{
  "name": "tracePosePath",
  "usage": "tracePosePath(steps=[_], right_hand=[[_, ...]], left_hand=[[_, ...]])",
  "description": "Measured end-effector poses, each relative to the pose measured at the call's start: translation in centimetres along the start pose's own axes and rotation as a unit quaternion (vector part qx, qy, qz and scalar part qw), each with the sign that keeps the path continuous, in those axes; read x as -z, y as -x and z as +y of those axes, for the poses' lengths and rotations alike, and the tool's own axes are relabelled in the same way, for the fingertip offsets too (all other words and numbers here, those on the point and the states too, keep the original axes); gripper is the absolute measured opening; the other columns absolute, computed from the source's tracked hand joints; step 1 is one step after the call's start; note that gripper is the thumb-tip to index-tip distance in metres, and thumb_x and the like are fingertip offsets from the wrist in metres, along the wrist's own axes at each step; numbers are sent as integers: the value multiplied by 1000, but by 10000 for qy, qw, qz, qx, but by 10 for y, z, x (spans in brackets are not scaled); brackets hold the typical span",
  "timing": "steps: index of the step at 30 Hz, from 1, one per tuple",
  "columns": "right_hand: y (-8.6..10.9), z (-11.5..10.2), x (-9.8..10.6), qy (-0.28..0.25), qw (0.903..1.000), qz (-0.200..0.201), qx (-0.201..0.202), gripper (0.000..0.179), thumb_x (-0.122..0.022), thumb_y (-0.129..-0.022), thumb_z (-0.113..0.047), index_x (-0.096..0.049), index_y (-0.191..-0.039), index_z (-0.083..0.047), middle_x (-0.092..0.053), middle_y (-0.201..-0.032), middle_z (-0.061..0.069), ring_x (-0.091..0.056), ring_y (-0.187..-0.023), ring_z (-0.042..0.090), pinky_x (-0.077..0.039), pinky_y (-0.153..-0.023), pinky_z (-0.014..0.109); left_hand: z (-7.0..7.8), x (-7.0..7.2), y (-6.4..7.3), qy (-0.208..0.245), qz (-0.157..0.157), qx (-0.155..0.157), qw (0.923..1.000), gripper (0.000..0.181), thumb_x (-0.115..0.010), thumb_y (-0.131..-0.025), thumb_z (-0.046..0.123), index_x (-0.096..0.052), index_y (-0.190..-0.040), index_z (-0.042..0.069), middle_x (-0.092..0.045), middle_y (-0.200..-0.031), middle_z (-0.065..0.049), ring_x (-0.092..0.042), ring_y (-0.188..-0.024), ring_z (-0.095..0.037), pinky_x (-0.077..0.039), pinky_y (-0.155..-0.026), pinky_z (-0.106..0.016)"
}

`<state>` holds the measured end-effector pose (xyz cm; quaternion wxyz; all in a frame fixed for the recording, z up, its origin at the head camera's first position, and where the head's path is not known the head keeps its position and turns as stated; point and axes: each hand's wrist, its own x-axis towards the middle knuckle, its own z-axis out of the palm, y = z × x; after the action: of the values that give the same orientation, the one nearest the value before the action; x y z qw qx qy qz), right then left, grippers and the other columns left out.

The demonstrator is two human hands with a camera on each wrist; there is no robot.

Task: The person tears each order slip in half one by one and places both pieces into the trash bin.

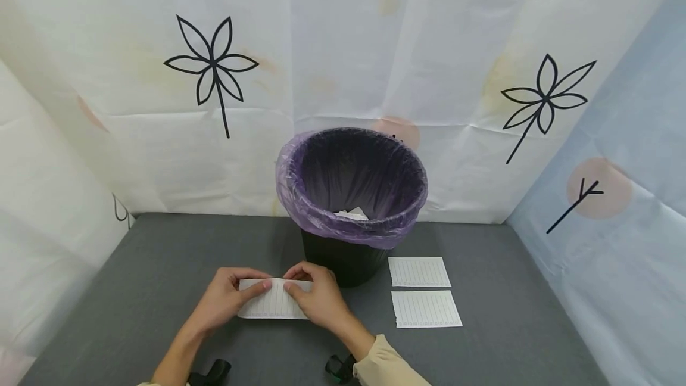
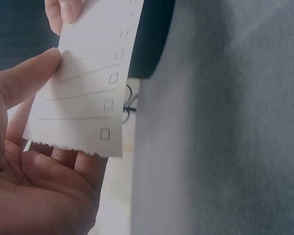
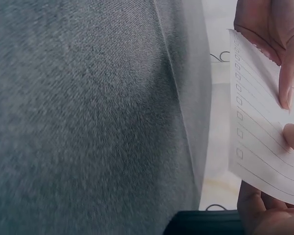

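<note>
Both hands pinch one lined paper sheet (image 1: 274, 301) along its upper edge, thumbs on the near face and fingers behind. My left hand (image 1: 225, 296) holds it left of the middle; my right hand (image 1: 318, 295) grips it right of the middle, thumbs close together. In the left wrist view, the paper (image 2: 81, 98) shows ruled lines, a row of small printed boxes and a ragged short edge beside the left thumb (image 2: 32, 73). The right wrist view shows the same sheet (image 3: 259, 122) slightly bowed between the two hands. No tear shows where the thumbs meet.
A black bin (image 1: 343, 255) with a purple liner (image 1: 300, 195) stands just beyond the hands, with white paper pieces (image 1: 352, 214) inside. Two lined sheets (image 1: 420, 271) (image 1: 426, 308) lie to its right on the grey table (image 1: 509, 326). Patterned cloth (image 1: 343, 46) hangs behind.
</note>
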<state>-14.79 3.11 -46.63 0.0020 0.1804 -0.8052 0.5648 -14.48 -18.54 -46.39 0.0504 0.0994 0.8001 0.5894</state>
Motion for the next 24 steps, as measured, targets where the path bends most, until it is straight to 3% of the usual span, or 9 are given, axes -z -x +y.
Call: tracePosePath(steps=[11, 24], right_hand=[[18, -8, 26, -32, 9998, 127, 118, 7, -75, -91, -9, -74, -96, -13, -72, -92, -5, -69, -92, 13, -51, -92, 36], [32, -6, 56, -241, 9991, 273, 205, 9, -77, -91, -12, -74, -99, -8, -72, -95, -3, -70, -94, 18, -51, -91, 32]], left_hand=[[22, -21, 1, -89, -203, -505, 9985, 13, -78, -91, 17, -80, -100, 8, -76, -97, -4, -66, -84, -19, -55, -66, -28], [43, -53, -3, -46, -119, -616, 9980, 9, -78, -91, 19, -80, -95, 10, -75, -91, -2, -67, -75, -16, -56, -63, -29]])
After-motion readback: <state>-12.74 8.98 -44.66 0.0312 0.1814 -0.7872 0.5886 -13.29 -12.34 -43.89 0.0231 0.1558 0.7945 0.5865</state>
